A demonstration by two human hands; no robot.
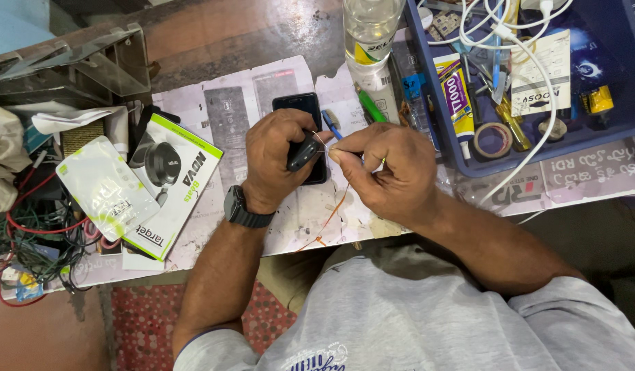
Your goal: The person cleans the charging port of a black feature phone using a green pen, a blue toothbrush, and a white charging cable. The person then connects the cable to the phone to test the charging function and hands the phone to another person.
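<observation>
Head view, looking down on a cluttered desk (248, 41). At centre frame the left hand (273, 158) was closed around a small dark part (303, 152), its fingers hiding most of that part, so its kind could not be told. The right hand (382, 168), just beside and touching the left at the fingertips, was pinched shut on a thin orange wire (329, 220); the wire ran down from the pinch toward the lower edge of the desk, and its upper end was too fine to follow. A dark phone (298, 103) lay beneath both hands, only its upper end showing. A black wristwatch (243, 209) sat on the left wrist.

At upper right a blue tray (427, 103), cut off by the frame edge, held white cables (537, 69), a yellow-and-purple glue tube (456, 86), a roll of tape (492, 139) and a white printed leaflet (540, 82). A clear plastic bottle (369, 27) with a yellow-green label stood at upper centre, its top cut off. At left lay a white-and-green box (176, 182) picturing a round dark device, partly covered by a pale green sachet (104, 185). A tangle of red and green wires (36, 247) filled the lower left. Printed paper sheets (228, 103) covered the desk.
</observation>
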